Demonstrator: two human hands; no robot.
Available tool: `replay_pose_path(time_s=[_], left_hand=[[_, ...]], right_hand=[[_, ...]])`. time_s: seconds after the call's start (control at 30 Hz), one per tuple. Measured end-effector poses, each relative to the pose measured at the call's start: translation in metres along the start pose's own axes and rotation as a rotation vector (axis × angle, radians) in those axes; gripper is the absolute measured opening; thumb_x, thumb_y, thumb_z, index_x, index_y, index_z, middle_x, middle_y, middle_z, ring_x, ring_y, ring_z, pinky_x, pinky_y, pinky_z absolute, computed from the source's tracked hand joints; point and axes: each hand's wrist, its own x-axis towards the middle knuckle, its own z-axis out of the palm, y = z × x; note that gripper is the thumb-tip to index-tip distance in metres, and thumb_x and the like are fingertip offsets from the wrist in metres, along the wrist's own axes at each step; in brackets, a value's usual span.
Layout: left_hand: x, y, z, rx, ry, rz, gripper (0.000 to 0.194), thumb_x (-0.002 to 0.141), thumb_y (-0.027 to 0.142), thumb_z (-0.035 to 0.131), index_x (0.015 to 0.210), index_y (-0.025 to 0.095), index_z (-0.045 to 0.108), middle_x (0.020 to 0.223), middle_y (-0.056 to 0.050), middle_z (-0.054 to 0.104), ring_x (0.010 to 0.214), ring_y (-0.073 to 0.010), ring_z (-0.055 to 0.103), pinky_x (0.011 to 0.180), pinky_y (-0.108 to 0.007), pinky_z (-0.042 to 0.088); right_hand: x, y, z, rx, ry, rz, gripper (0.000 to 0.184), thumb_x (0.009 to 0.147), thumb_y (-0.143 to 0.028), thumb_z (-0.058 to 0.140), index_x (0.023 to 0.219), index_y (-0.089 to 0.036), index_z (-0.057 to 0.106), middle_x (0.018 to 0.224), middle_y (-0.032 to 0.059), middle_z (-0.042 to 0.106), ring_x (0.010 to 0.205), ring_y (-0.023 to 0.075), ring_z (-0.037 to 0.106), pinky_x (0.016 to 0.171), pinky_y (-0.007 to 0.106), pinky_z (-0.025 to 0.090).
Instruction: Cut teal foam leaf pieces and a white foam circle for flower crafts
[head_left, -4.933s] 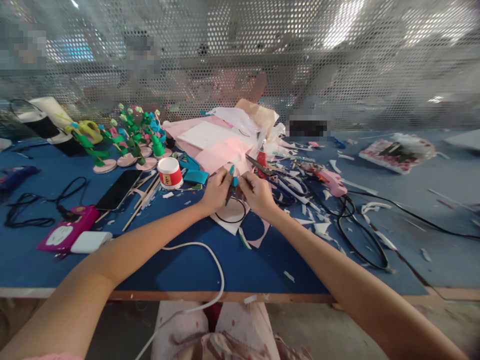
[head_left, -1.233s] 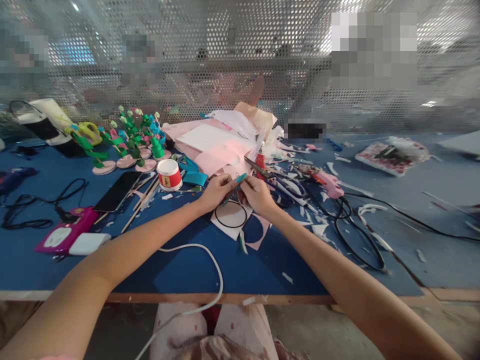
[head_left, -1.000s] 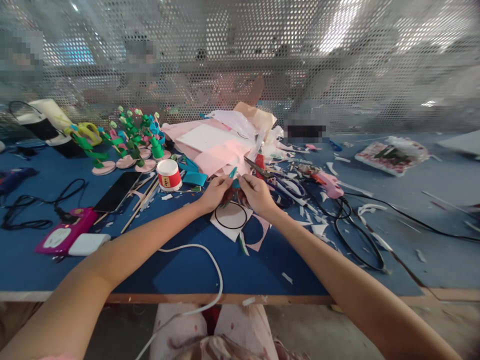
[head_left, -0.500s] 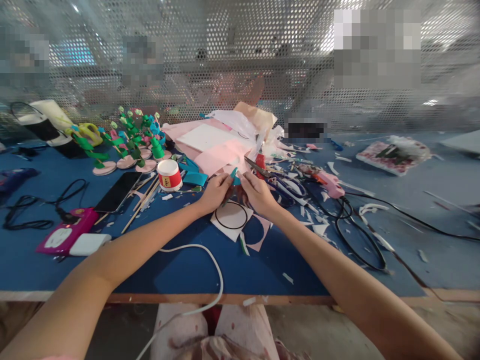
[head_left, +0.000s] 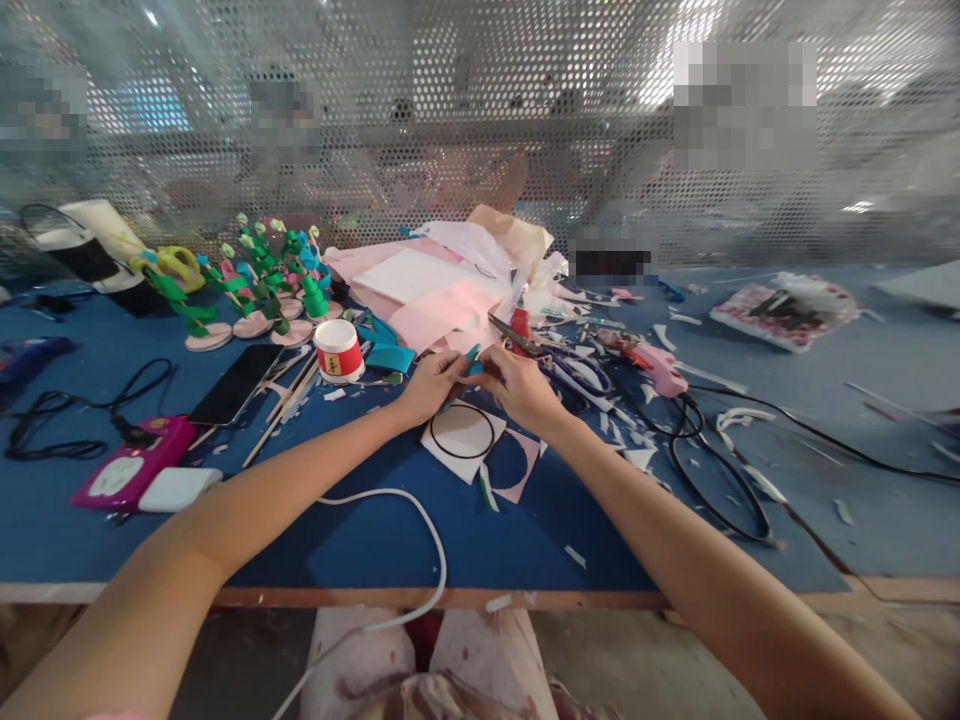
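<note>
Blue bench [head_left: 517, 550] under a perforated screen [head_left: 450, 130]: fine fingertip work at mid-bench

Through the head camera, my only view, I see scraps and tools crowding the bench on both sides. A small teal piece [head_left: 473, 353] sits in mid-air between the two hands, beyond a white card [head_left: 466, 470] with a black ring [head_left: 463, 457] on it. The left hand [head_left: 433, 388] seems to have it pinched between thumb and forefinger. The right hand [head_left: 525, 390] meets its other side with the fingertips; from here I cannot tell whether they are clamped on it or only touching.

I would judge this to be delicate shaping or adjusting, best done with one side held firm while the other makes small, light movements. Too hard a squeeze could crease something this thin. I'd want both wrists low and steady, and the right forearm clear of the scissors [head_left: 516, 336] and the pink glue gun [head_left: 660, 368] with its trailing cord. Spare teal strips [head_left: 390, 357] lie beside the red-and-white tub [head_left: 339, 352], well within the left's reach.
</note>
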Motion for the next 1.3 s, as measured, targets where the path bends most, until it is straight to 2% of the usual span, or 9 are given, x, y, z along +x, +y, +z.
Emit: replay_pose_path(time_s=[0.23, 0.4, 0.5, 0.73, 0.83, 0.93, 1.03, 1.13, 1.3], left_hand=[[-0.001, -0.001, 0.001, -0.037, -0.061, 0.028, 0.050, 0.078, 0.063, 0.046, 0.059, 0.017, 0.041, 0.040, 0.007, 0.038, 0.033, -0.0044, 0.029, 0.036, -0.020, 0.019], [-0.001, -0.003, 0.001, 0.047, 0.041, 0.080, 0.053, 0.076, 0.068, 0.042, 0.062, 0.017, 0.043, 0.043, 0.007, 0.036, 0.036, -0.0055, 0.029, 0.038, -0.021, 0.020], [0.001, -0.005, 0.001, 0.104, 0.098, 0.102, 0.053, 0.076, 0.069, 0.040, 0.065, 0.017, 0.045, 0.044, 0.006, 0.035, 0.040, -0.0065, 0.031, 0.041, -0.022, 0.022], [0.000, -0.008, 0.001, 0.263, 0.125, 0.163, 0.051, 0.084, 0.064, 0.031, 0.064, 0.018, 0.041, 0.048, 0.004, 0.042, 0.045, -0.0093, 0.040, 0.048, -0.023, 0.029], [-0.002, -0.008, 0.000, 0.434, 0.163, 0.226, 0.049, 0.089, 0.058, 0.023, 0.069, 0.018, 0.043, 0.052, 0.002, 0.045, 0.050, -0.0110, 0.044, 0.052, -0.024, 0.033], [-0.005, -0.007, -0.003, 0.761, 0.160, 0.312, 0.046, 0.091, 0.052, 0.020, 0.082, 0.016, 0.047, 0.063, -0.003, 0.054, 0.058, -0.0144, 0.051, 0.056, -0.025, 0.035], [-0.008, -0.006, -0.005, 1.023, 0.132, 0.334, 0.044, 0.092, 0.048, 0.020, 0.097, 0.013, 0.046, 0.077, -0.010, 0.062, 0.066, -0.0179, 0.058, 0.057, -0.026, 0.038], [-0.008, -0.004, -0.006, 1.132, 0.134, 0.327, 0.044, 0.093, 0.045, 0.018, 0.100, 0.011, 0.046, 0.082, -0.014, 0.065, 0.069, -0.0192, 0.062, 0.058, -0.026, 0.041], [-0.010, -0.002, -0.004, 1.205, 0.136, 0.306, 0.043, 0.094, 0.042, 0.020, 0.098, 0.010, 0.049, 0.079, -0.015, 0.066, 0.068, -0.0198, 0.063, 0.057, -0.025, 0.041]], right_hand=[[0.000, -0.004, 0.000, 0.044, 0.044, 0.057, 0.034, 0.081, -0.053, 0.048, 0.071, -0.021, 0.047, 0.063, 0.0038, 0.054, 0.057, 0.0168, 0.049, 0.055, 0.026, 0.030], [0.000, -0.004, 0.008, 0.276, 0.079, 0.154, 0.040, 0.077, -0.059, 0.050, 0.067, -0.021, 0.042, 0.051, -0.0020, 0.046, 0.047, 0.0132, 0.044, 0.049, 0.025, 0.031], [-0.001, -0.005, 0.012, 0.433, 0.068, 0.226, 0.042, 0.078, -0.061, 0.046, 0.066, -0.021, 0.042, 0.047, -0.0031, 0.046, 0.040, 0.0113, 0.042, 0.043, 0.024, 0.031], [-0.001, -0.017, 0.015, 0.436, 0.155, 0.240, 0.033, 0.084, -0.045, 0.043, 0.062, -0.021, 0.039, 0.048, -0.0024, 0.048, 0.041, 0.0095, 0.043, 0.044, 0.023, 0.033], [-0.001, -0.018, 0.018, 0.428, 0.209, 0.268, 0.030, 0.085, -0.039, 0.042, 0.061, -0.021, 0.039, 0.048, -0.0026, 0.047, 0.042, 0.0093, 0.043, 0.045, 0.023, 0.033], [-0.002, -0.015, 0.021, 0.477, 0.229, 0.304, 0.026, 0.083, -0.034, 0.045, 0.061, -0.021, 0.040, 0.047, -0.0040, 0.043, 0.042, 0.0087, 0.040, 0.043, 0.022, 0.031], [-0.003, -0.015, 0.023, 0.570, 0.223, 0.336, 0.025, 0.082, -0.033, 0.045, 0.061, -0.021, 0.040, 0.046, -0.0051, 0.041, 0.040, 0.0079, 0.038, 0.041, 0.021, 0.029], [-0.003, -0.016, 0.023, 0.615, 0.206, 0.349, 0.025, 0.082, -0.033, 0.044, 0.060, -0.021, 0.040, 0.045, -0.0054, 0.040, 0.038, 0.0073, 0.037, 0.040, 0.021, 0.028], [-0.003, -0.017, 0.024, 0.640, 0.218, 0.335, 0.022, 0.081, -0.031, 0.044, 0.062, -0.021, 0.040, 0.047, -0.0052, 0.041, 0.039, 0.0075, 0.038, 0.040, 0.021, 0.029]])
